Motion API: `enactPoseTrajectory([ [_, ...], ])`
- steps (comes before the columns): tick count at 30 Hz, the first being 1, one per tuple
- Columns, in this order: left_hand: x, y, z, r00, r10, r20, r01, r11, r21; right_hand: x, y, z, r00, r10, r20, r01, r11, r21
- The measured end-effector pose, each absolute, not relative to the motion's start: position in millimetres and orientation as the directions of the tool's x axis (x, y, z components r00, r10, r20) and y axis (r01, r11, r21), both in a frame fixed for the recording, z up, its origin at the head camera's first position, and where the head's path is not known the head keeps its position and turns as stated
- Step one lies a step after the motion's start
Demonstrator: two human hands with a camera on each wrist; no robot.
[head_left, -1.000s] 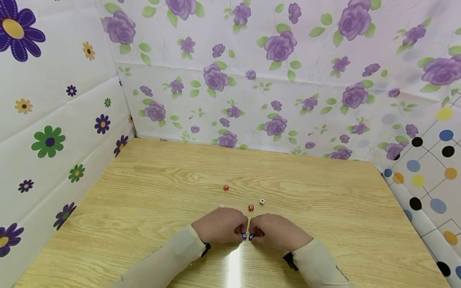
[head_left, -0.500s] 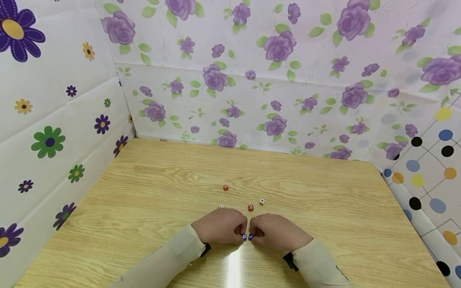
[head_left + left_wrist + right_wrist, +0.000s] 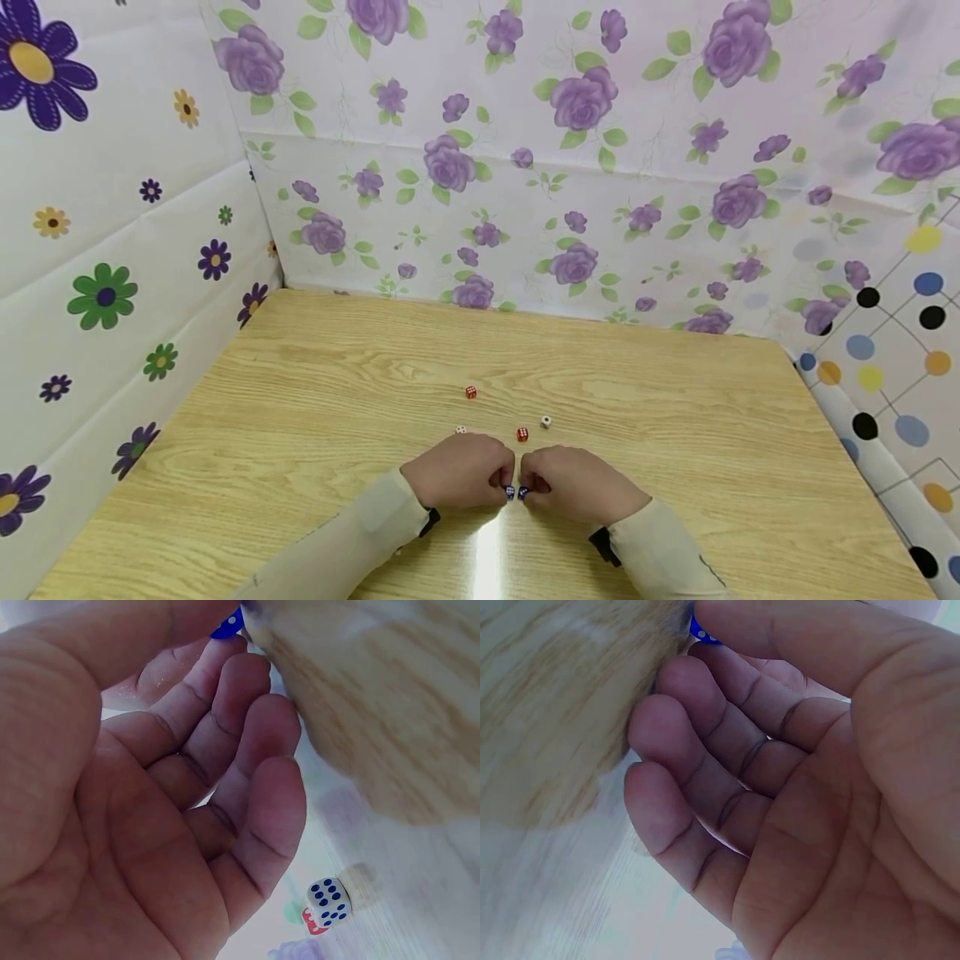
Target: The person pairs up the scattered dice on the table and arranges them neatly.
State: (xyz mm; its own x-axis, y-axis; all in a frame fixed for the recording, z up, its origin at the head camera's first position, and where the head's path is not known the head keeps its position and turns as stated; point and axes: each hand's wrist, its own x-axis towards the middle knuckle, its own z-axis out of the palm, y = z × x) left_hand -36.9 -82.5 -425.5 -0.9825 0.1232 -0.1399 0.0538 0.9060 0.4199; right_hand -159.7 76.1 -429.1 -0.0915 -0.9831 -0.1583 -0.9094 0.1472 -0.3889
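Note:
Two blue dice with white pips stand side by side near the front of the table, a narrow gap between them. My left hand [image 3: 463, 471] pinches the left blue die [image 3: 510, 492] between thumb and index finger; a corner of this blue die [image 3: 229, 624] shows at the top of the left wrist view. From the other side, my right hand [image 3: 581, 482] pinches the right blue die [image 3: 523, 493], and a sliver of that blue die [image 3: 703, 631] appears in the right wrist view. The other fingers of both hands are curled beside the wood.
Beyond the hands lie a red die [image 3: 522, 434], a white die [image 3: 546, 422] and, farther off, another red die [image 3: 471, 392]. A second white die [image 3: 461, 430] is partly hidden behind my left hand. Flower-patterned cloth [image 3: 450, 208] walls in the wooden table [image 3: 337, 358].

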Motion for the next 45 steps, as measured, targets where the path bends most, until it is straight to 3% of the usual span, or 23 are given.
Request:
enactPoseTrajectory([
  [45,-36.3,-80.9,-424.3,-0.984,0.116,-0.137,0.045,0.901,0.432,-158.5,76.3,-427.1,-0.096,-0.979,-0.179,-0.877,0.168,-0.450],
])
